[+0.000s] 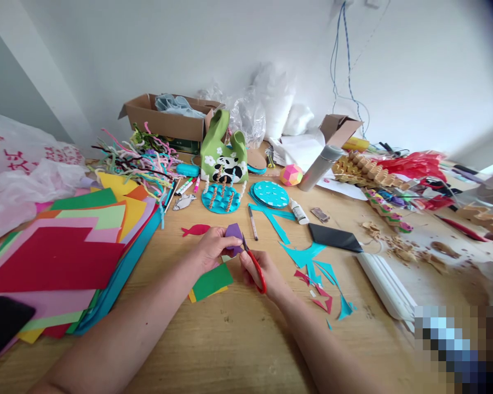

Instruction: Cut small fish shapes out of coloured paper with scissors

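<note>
Between the thumb and fingers of my left hand (212,249) is a small piece of purple paper (233,231). My right hand (267,273) is closed around red-handled scissors (257,268), whose blades meet the right edge of the purple paper. Beneath my hands lies a green paper rectangle (212,283) with a yellow piece (207,294) peeking out under it. A red paper fish (196,230) rests left of my left hand. Turquoise scraps (306,254) and red scraps (324,300) are scattered to the right of my right hand.
Stacked coloured paper (53,257) covers the left side. Behind my hands are a turquoise disc with twisted stems (221,200), a pen (253,221), a glue bottle (299,212) and a green panda bag (224,158). A black phone-like slab (334,237) and white power strip (386,287) lie right.
</note>
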Demonstrator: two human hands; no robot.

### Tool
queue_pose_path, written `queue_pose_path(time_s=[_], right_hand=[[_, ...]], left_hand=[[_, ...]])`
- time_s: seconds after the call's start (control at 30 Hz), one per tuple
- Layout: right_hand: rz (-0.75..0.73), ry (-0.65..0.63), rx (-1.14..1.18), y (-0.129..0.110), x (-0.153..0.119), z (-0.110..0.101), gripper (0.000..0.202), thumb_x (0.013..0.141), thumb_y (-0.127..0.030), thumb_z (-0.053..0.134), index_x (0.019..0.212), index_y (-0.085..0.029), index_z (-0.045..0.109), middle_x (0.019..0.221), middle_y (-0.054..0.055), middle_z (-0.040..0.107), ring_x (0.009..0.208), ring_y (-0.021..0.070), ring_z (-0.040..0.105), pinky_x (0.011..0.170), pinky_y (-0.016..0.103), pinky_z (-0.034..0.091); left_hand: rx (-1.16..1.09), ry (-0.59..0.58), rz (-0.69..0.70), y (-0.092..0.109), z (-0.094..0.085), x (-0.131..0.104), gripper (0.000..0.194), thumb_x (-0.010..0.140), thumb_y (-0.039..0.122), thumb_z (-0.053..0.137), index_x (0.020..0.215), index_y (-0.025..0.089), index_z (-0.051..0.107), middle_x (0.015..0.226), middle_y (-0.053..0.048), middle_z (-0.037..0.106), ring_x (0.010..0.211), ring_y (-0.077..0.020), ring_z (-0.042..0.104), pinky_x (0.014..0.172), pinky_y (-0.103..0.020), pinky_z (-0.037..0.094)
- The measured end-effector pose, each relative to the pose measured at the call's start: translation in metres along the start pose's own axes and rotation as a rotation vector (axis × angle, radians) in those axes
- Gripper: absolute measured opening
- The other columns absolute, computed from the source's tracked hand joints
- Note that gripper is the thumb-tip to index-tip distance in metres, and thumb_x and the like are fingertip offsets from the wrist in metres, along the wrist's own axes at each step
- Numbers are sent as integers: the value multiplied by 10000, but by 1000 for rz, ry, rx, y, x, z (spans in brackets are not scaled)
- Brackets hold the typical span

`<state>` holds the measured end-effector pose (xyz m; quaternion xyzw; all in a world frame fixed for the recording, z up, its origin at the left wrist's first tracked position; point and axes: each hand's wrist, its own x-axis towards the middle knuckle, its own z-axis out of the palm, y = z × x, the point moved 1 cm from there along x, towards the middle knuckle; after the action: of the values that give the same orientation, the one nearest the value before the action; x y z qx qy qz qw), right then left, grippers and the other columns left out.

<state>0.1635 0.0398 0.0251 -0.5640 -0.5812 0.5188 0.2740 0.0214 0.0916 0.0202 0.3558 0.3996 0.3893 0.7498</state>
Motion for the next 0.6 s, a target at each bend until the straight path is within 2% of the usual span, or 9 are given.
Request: queue_pose_path(time_s=[0.6], right_hand=[[-17, 8, 16, 4, 2, -1, 571, 776, -721, 532, 574, -194, 443, 409, -28, 474, 348, 75, 369, 360, 201, 242]], left_hand=[[-24, 12, -26, 4, 1, -2, 188, 559, 201, 758, 696, 107, 671, 648, -49, 661, 568, -110, 585, 588, -236, 443]])
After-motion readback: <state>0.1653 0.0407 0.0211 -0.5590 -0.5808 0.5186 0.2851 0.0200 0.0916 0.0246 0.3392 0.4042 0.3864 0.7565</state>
